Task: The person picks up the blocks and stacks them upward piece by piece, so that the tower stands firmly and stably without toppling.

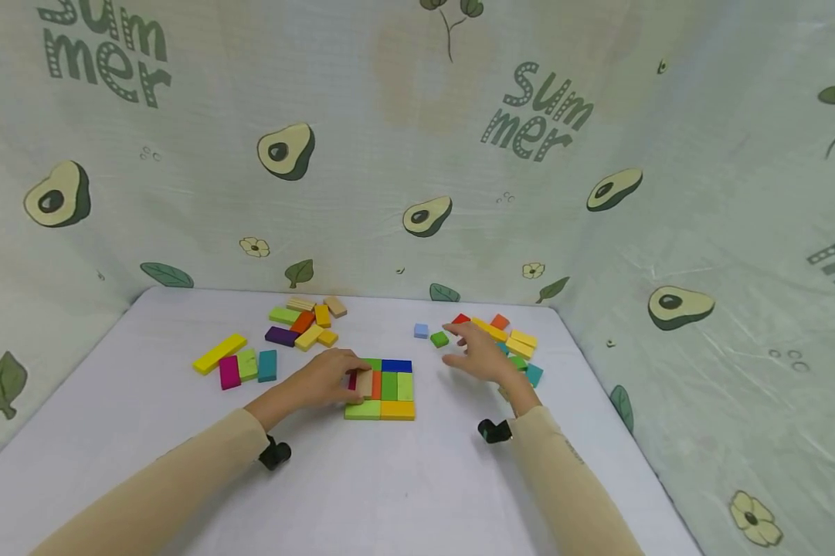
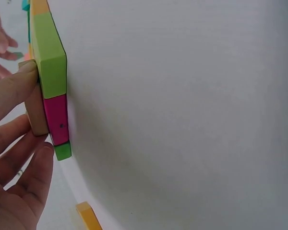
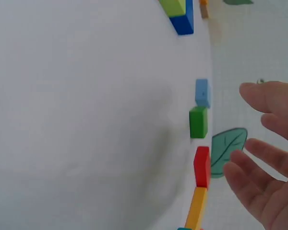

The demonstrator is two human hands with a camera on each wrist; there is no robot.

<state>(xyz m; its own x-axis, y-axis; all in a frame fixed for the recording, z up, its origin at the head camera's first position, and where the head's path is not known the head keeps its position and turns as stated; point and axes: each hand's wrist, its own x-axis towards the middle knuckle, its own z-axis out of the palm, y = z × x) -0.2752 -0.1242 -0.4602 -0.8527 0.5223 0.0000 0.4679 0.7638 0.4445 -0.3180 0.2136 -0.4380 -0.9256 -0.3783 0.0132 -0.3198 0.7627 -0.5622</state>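
Note:
A flat square of coloured wooden blocks lies mid-table, with a lime block (image 1: 363, 410), a yellow-orange block (image 1: 398, 410) and a blue block (image 1: 396, 366) along its edges. My left hand (image 1: 335, 376) pinches a plain wood block (image 1: 364, 384) between thumb and fingers at the square's left side. In the left wrist view that wood block (image 2: 36, 108) sits beside a magenta block (image 2: 56, 120). To the right, my right hand (image 1: 483, 354) hovers with parted fingers and holds nothing. Nearest to it are a small green block (image 1: 439, 339) and a light blue block (image 1: 421, 330).
Loose blocks lie at the left, among them a long yellow block (image 1: 220, 354), a teal block (image 1: 267, 365) and a purple block (image 1: 282, 336). More, including a yellow block (image 1: 521, 344), are scattered behind the right hand. A printed curtain (image 1: 361, 232) hangs behind the white table (image 1: 403, 494).

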